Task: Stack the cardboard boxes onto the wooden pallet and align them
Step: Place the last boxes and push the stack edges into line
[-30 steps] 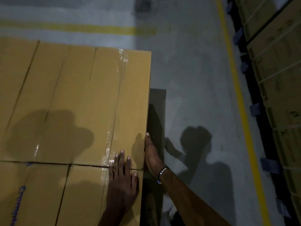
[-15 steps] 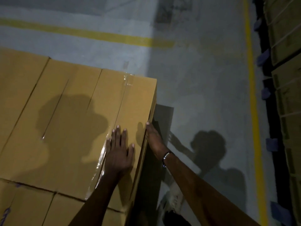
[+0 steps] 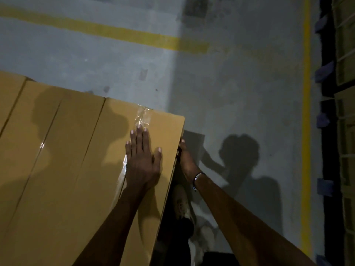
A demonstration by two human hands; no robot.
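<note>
At box [image 3: 76,169] rt edge, right hand [image 3: 187,160] presses

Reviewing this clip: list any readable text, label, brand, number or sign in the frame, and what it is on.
None is readable.
Cardboard boxes: plain tops, only clear tape, no print visible.
Floor: yellow lines, no lettering.
Stacked cartons at the right edge: too dark and blurred to show any marking.
Beaded wristband: no text visible.

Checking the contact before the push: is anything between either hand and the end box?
Nothing visible. The left hand lies flat on the end box top, over its clear tape; the right hand presses against its side edge.
</note>
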